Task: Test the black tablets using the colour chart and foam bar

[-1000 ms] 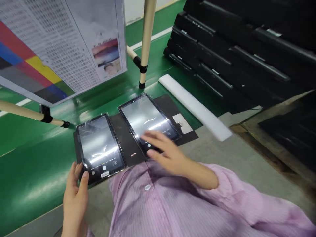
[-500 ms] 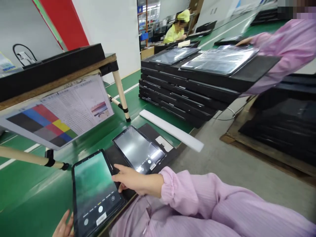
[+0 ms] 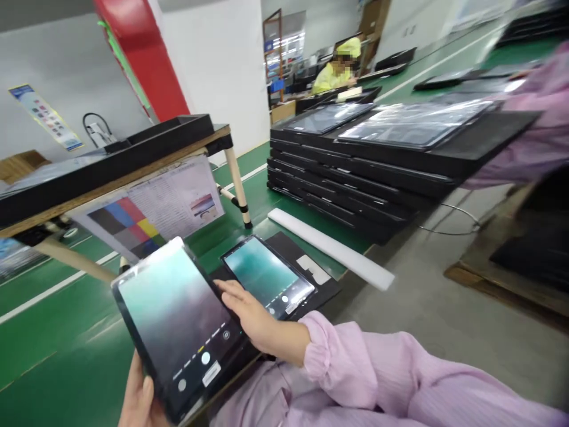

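Note:
A black-framed tablet (image 3: 178, 314) with a camera screen lit is tilted up between my two hands. My left hand (image 3: 141, 394) grips its lower left edge, the fingers partly hidden behind it. At the right edge, my right hand (image 3: 255, 320) has its fingers wrapped against the side. Beside it a second tablet (image 3: 262, 270), also showing a teal camera picture, lies flat on a black foam board (image 3: 326, 290). A small white label (image 3: 211, 373) sits near the bottom of the tablet I hold.
A chart with colour patches (image 3: 133, 222) hangs from a table (image 3: 178, 157) ahead. Black trays (image 3: 338, 184) are stacked at the right, with tablets on top. A white foam strip (image 3: 329, 246) lies before them. A person in yellow (image 3: 331, 74) sits behind; a pink sleeve (image 3: 540, 89) shows at right.
The near tablet has risen and tilted up, with both hands now on its sides. The second tablet's screen has turned from grey to teal. The whole view has shifted slightly.

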A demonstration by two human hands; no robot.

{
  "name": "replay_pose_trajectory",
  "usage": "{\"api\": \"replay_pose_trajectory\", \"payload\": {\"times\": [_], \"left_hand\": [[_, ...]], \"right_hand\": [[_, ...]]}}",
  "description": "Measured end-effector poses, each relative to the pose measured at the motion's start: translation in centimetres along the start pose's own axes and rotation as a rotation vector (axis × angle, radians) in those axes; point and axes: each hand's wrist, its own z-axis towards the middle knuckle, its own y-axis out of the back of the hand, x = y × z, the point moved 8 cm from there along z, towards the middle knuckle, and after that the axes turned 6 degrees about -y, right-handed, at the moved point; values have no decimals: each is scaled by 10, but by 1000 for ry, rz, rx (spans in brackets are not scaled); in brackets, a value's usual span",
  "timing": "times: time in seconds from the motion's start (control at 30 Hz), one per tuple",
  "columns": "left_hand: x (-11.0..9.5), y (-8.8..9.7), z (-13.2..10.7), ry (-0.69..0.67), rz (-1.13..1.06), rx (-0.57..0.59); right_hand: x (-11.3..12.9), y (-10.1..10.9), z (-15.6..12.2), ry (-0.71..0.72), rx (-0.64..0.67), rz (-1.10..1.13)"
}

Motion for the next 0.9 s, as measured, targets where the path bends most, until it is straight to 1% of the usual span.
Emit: {"api": "replay_pose_trajectory", "payload": {"times": [0.03, 0.13, 0.2, 0.27, 0.33, 0.4, 0.43, 0.5, 0.57, 0.63, 0.7, 0.9], "left_hand": [[-10, -7, -4, -23, -69, -12], [-42, -25, -10, -179, -209, -67], [-52, -31, -10, -286, -264, -137], [-57, -34, -12, -423, -273, -193], [-63, -40, -18, -612, -176, -172], [-69, -52, -25, -784, 56, -105], [-71, -57, -28, -842, 203, -94], [-74, -63, -32, -895, 469, -144], [-77, -65, -35, -909, 631, -216], [-79, -68, -36, -916, 689, -252], [-80, -71, -37, -923, 714, -263], [-79, -74, -39, -959, 771, -285]], "right_hand": [[6, -7, 0, 10, 47, 44], [17, -27, 2, -25, 190, 194], [22, -31, 5, -52, 231, 252], [23, -28, 9, -66, 225, 254], [20, -22, 14, -84, 202, 254], [16, -15, 19, -96, 171, 254], [14, -11, 22, -97, 156, 252], [12, -7, 25, -89, 134, 246], [12, -4, 27, -70, 118, 238], [13, -2, 27, -48, 108, 231], [13, -2, 27, -36, 113, 221], [11, -6, 27, -49, 182, 197]]}}
